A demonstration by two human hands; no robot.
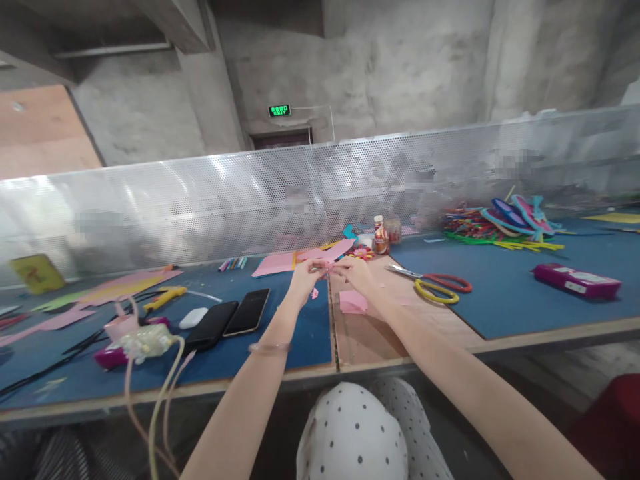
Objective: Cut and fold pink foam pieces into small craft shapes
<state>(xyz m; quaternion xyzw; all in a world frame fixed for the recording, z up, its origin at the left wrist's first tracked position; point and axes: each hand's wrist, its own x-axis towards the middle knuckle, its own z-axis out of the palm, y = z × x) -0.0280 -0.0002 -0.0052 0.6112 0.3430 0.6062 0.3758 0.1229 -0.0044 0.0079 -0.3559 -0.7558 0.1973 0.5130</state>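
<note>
Two bare hands meet at the centre of the frame, over a blue and light-brown table (465, 319).
Left of centre lies a black flat phone (247, 311). Then comes the left hand (306, 277) – its fingertips are pinched on a small pink piece (329, 267). The right hand (356, 275) closes its fingertips on the same piece. Right of centre are metal scissors with red and yellow handles (429, 285).
</note>
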